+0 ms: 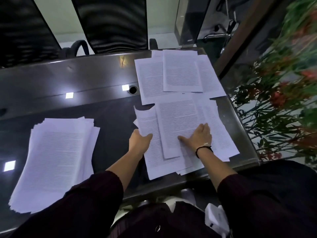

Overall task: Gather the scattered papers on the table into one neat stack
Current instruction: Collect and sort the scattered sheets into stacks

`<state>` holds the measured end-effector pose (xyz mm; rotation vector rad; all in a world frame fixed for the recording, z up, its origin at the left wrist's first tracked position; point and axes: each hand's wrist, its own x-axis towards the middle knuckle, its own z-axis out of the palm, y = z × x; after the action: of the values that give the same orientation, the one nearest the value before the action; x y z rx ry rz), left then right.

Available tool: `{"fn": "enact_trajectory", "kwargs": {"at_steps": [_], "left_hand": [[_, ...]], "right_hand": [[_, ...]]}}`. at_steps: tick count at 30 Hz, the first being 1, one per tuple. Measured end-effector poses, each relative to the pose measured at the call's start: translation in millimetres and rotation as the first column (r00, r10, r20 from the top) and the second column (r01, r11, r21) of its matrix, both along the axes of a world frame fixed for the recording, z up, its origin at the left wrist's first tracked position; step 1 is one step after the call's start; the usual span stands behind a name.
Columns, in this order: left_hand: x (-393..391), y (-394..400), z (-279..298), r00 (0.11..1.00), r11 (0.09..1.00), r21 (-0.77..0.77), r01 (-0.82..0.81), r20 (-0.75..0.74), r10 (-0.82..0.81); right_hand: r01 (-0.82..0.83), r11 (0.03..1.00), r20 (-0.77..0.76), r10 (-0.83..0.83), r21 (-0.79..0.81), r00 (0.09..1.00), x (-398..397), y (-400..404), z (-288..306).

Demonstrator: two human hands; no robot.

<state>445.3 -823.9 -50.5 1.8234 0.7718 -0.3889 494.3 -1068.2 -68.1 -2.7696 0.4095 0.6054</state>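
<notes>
A thick, loosely squared stack of printed white papers (54,160) lies at the near left of the dark glossy table (51,79). Scattered printed sheets cover the right side: a far group (180,73) and a near overlapping group (178,117). My left hand (139,141) grips the left edge of a near sheet (147,124), thumb on top, with that edge lifted a little. My right hand (199,135) lies flat, fingers spread, pressing on the near overlapping sheets.
Two black office chairs (111,23) stand beyond the far table edge. A round cable hole (133,90) sits mid-table. Green plants with red flowers (283,83) crowd the right side past the table's edge. A white object (216,219) rests in my lap.
</notes>
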Motion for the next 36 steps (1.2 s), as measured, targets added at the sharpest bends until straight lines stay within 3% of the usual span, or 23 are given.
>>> {"fn": "enact_trajectory", "kwargs": {"at_steps": [4, 9, 13, 16, 21, 24, 31, 36], "left_hand": [[-0.9, 0.2, -3.1, 0.995, 0.994, 0.044, -0.099, 0.008, 0.098], [0.4, -8.0, 1.8, 0.993, 1.0, -0.018, -0.019, 0.112, 0.021], [13.2, -15.6, 5.7, 0.986, 0.988, -0.136, 0.078, 0.157, -0.056], [17.0, -17.1, 3.8, 0.988, 0.982, -0.18, 0.054, 0.151, -0.027], [20.7, -5.1, -4.5, 0.994, 0.996, -0.07, -0.048, 0.098, 0.055], [22.3, 3.7, -7.9, 0.992, 0.991, -0.093, -0.098, 0.069, 0.105], [28.1, 4.3, -5.8, 0.99, 0.99, -0.062, -0.129, 0.057, 0.132], [39.8, 9.0, 2.3, 0.976, 0.979, -0.018, -0.202, 0.081, 0.202]], "right_hand": [[0.101, 0.979, 0.165, -0.131, 0.177, 0.978, -1.4, 0.2, -2.4], [0.142, 0.888, 0.051, -0.182, 0.438, 0.982, 2.1, -5.8, 5.1], [0.141, 0.914, 0.104, -0.193, 0.381, 0.976, 3.1, -1.7, 4.3], [0.129, 0.874, 0.073, -0.183, 0.468, 0.98, 0.6, 0.5, 5.1], [0.108, 0.884, 0.125, -0.183, 0.454, 0.975, 3.0, -9.7, 11.9], [0.116, 0.895, 0.142, -0.194, 0.432, 0.971, 1.4, -23.6, 11.9], [0.23, 0.849, 0.22, -0.368, 0.476, 0.903, 9.7, -60.6, 22.7], [0.241, 0.849, 0.144, -0.343, 0.47, 0.928, 14.0, -102.2, 26.9]]}}
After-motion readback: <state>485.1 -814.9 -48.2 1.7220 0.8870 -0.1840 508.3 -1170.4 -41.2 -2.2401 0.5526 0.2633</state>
